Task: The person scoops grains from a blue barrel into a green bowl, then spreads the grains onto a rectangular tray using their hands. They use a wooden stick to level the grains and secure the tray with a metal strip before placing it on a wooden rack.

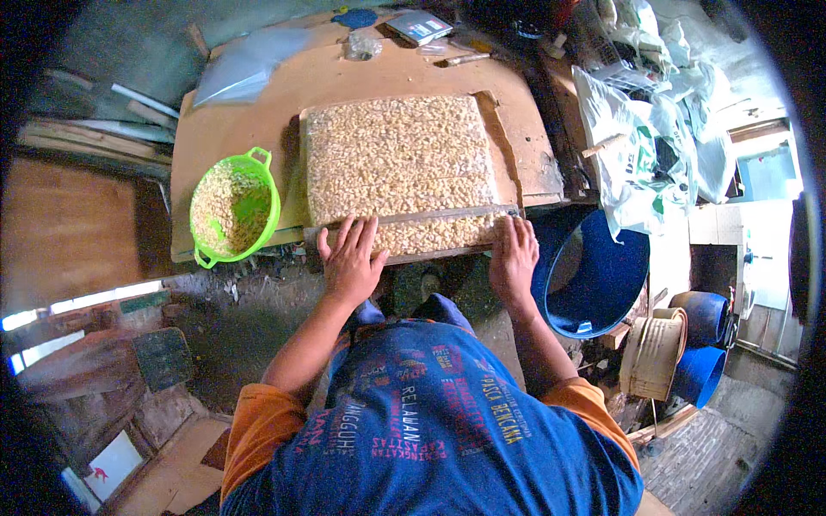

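A wide, flat layer of pale soybean-like pieces (397, 155) lies on a board, seemingly under clear plastic. A thin straight strip (445, 213) crosses it near the front edge. My left hand (352, 261) lies at the strip's left end, fingers spread over the front left corner of the layer. At the other end, my right hand (514, 258) rests its fingertips by the strip, fingers close together. Whether either hand grips the strip or board cannot be told. Left of the layer stands a green plastic colander (274, 200), partly filled with similar pieces.
Clear plastic sheets (242, 74) lie at the wooden table's (542, 161) back left. A box (419, 28), a crumpled clear bag (362, 46) and a knife-like tool (466, 59) lie at the back. Right are a blue barrel (597, 277) and white plastic bags (613, 142).
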Demonstrator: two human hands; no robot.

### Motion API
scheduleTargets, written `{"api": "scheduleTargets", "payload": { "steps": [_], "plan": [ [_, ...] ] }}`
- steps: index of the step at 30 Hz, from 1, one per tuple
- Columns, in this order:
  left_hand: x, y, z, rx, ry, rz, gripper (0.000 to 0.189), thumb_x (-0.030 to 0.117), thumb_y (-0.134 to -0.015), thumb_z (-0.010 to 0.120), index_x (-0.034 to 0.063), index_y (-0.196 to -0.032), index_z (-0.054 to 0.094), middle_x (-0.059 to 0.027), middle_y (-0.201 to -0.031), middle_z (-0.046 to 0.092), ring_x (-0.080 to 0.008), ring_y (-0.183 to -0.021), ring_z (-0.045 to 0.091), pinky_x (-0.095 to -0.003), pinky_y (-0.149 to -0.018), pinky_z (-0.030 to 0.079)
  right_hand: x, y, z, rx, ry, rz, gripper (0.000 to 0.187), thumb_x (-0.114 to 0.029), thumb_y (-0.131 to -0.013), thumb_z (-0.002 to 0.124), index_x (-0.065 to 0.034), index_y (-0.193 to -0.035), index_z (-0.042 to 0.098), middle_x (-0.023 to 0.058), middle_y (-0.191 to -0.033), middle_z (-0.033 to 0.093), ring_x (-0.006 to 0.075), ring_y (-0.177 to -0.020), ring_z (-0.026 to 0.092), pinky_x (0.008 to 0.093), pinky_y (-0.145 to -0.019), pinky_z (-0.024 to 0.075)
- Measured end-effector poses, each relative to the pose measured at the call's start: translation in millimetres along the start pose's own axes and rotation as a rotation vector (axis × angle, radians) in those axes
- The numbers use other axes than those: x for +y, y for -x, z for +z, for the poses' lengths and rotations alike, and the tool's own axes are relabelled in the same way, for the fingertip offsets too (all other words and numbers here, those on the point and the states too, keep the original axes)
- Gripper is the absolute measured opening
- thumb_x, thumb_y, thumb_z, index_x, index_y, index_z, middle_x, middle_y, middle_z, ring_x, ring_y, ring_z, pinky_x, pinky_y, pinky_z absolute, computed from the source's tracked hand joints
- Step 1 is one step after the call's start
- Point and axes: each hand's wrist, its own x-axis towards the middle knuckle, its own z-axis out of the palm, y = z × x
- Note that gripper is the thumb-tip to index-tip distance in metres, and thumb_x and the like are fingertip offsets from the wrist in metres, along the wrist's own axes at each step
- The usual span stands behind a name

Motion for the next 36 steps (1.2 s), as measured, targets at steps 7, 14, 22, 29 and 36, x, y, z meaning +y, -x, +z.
{"api": "scheduleTargets", "payload": {
  "steps": [7,14,22,29,36],
  "plan": [
    [16,-8,6,-0.035,0.054,0.064,0.057,0.033,-0.092,0.065,0.0118,-0.143,0.051,-0.0086,-0.142,0.057,-0.0260,-0.140,0.043,-0.0580,-0.114,0.020,-12,-5,5,-0.013,-0.046,-0.068,0.051,-0.011,-0.092,0.051,-0.0059,-0.142,0.050,0.0182,-0.145,0.049,0.0389,-0.140,0.038,0.0551,-0.119,0.0227],
    [35,-21,23,-0.019,0.115,0.141,0.047,0.024,-0.092,0.065,0.0108,-0.137,0.058,-0.0097,-0.139,0.060,-0.0264,-0.135,0.049,-0.0495,-0.112,0.026,-4,-12,12,0.025,-0.025,-0.166,0.049,-0.007,-0.082,0.057,-0.0056,-0.131,0.060,0.0145,-0.134,0.058,0.0331,-0.133,0.046,0.0517,-0.117,0.0262],
    [46,-24,31,-0.001,0.133,0.209,0.039,0.022,-0.093,0.064,0.0111,-0.131,0.063,-0.0089,-0.135,0.063,-0.0267,-0.132,0.053,-0.0465,-0.112,0.035,-4,-20,4,0.092,-0.033,-0.185,0.036,-0.010,-0.086,0.061,-0.0077,-0.122,0.065,0.0116,-0.124,0.063,0.0313,-0.122,0.054,0.0462,-0.107,0.0353],
    [46,-24,32,0.014,0.246,0.203,0.038,0.016,-0.094,0.062,0.0116,-0.132,0.064,-0.0128,-0.138,0.061,-0.0313,-0.134,0.052,-0.0465,-0.114,0.035,-2,-43,-15,0.049,-0.382,-0.114,0.056,-0.015,-0.083,0.069,-0.0047,-0.135,0.052,0.0199,-0.133,0.056,0.0375,-0.131,0.046,0.0490,-0.111,0.0349],
    [31,-11,36,0.007,0.159,0.261,0.038,0.021,-0.095,0.061,0.0119,-0.132,0.064,-0.0138,-0.140,0.059,-0.0341,-0.136,0.049,-0.0475,-0.117,0.032,11,-34,-12,-0.041,-0.185,-0.446,0.031,-0.019,-0.090,0.068,-0.0093,-0.119,0.069,0.0110,-0.122,0.066,0.0349,-0.122,0.056,0.0476,-0.107,0.0407]
  ]
}}
